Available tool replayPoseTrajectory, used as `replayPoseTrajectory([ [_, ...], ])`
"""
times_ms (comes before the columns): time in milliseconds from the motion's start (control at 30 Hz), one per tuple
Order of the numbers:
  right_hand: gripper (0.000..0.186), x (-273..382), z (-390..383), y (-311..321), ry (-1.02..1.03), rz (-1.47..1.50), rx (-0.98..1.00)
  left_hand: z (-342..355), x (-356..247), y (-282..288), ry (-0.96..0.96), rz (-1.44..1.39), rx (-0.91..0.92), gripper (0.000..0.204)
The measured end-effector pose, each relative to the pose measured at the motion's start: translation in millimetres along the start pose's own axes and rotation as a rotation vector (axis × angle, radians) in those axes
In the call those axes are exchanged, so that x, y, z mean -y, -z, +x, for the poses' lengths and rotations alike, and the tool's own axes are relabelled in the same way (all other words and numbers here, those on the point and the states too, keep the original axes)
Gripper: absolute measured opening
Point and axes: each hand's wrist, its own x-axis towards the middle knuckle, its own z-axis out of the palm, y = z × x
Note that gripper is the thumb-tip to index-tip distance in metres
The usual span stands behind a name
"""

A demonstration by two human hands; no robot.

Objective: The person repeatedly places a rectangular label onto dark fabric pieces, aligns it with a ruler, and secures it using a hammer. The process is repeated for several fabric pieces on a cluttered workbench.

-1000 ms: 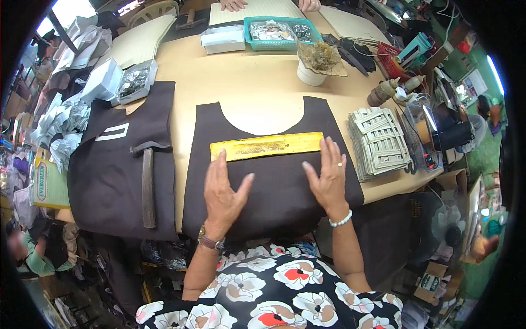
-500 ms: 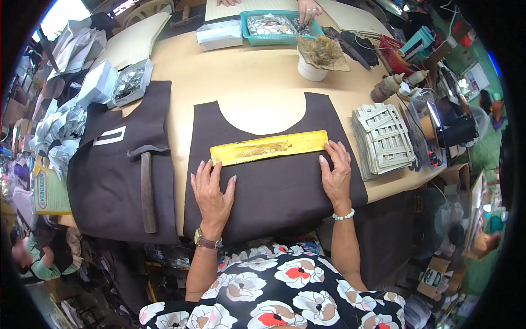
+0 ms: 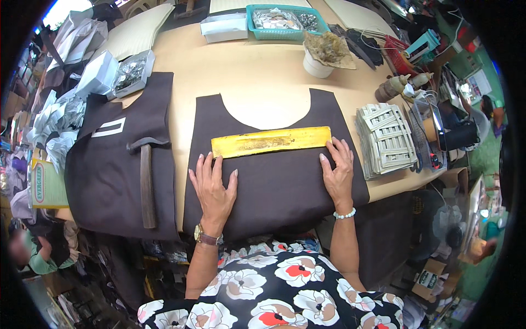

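Cloth [image 3: 279, 192], dark brown and cut with a deep scooped upper edge, lies flat on the pale tan tabletop [image 3: 241, 66] in my feed. Across it, just below the scoop, I see the long, flat yellow strip with a brown-stained middle [image 3: 271, 141], its right end slightly farther from the person than its left. The left hand [image 3: 215, 189] rests palm down, fingers loosely spread and thumb held apart, its fingertips at the strip's near left corner. The right hand [image 3: 339, 172] sits at the other end, fingers closer together, thumb apart, fingertips at the near right corner. From my distance I cannot tell whether the tips press on the strip or only touch its edge. To the left, a wooden-handled hammer with a dark metal head [image 3: 147, 186] lies on a second dark brown cut piece [image 3: 109, 175]. To the right I have a stack of off-white slatted pieces [image 3: 386, 140]; farther off stand a turquoise plastic basket [image 3: 282, 34] and a white tub [image 3: 318, 68] topped with a crumpled brown mass [image 3: 330, 49].
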Motion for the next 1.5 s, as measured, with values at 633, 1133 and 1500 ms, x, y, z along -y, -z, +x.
replayPoseTrajectory([
  [633,0.036,-0.2,-0.2,1.7,-0.013,0.041,0.0,0.5,-0.1,-2.5,-0.001,0.039,-0.007,0.051],
  [1133,0.04,0.6,0.0,0.4,0.007,-0.035,0.02,1.0,-1.3,-0.3,0.006,0.04,0.02,0.051],
  [1500,0.039,2.2,0.4,0.5,0.016,-0.044,0.015,1.1,-0.6,-0.4,-0.012,0.012,-0.007,0.047],
])
